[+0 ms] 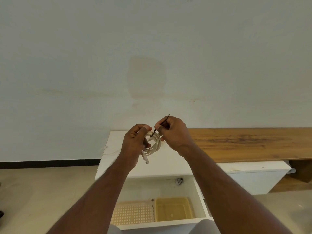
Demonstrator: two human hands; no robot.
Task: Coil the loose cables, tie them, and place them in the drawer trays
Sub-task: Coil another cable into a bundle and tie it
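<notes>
Above the white cabinet top (170, 163), both hands meet at chest height in front of a plain pale wall (152, 48). Left hand (135, 142): fingers curled round the near side of a cream cable coil (154, 144), thumb over the top of the loops, so the coil hangs upright in its grip. One end of the cable hangs below the hand and ends in a clear modular plug (146, 159). Right hand (172, 132): thumb and forefinger pinch a thin black tie (160, 126); the lower end of the tie wraps the top of the coil and the free tail points up and to the right past the knuckles. Whether the tie is already locked cannot be told. Coil is held in the air, not touching the cabinet top. Below the forearms a white drawer (200, 196) stands open. Inside it lie two trays side by side: a perforated beige tray (133, 213) on the left and a solid yellow tray (173, 208) on the right, touching or nearly so along their shared edge. A small dark object (179, 181) sits at the back of the drawer; too small to identify. A second loose pale cable (108, 152) trails over the left edge of the cabinet top. To the right a wooden shelf top (253, 142) runs along the wall, level with the cabinet. No readable writing, label or brand shows on any item.
</notes>
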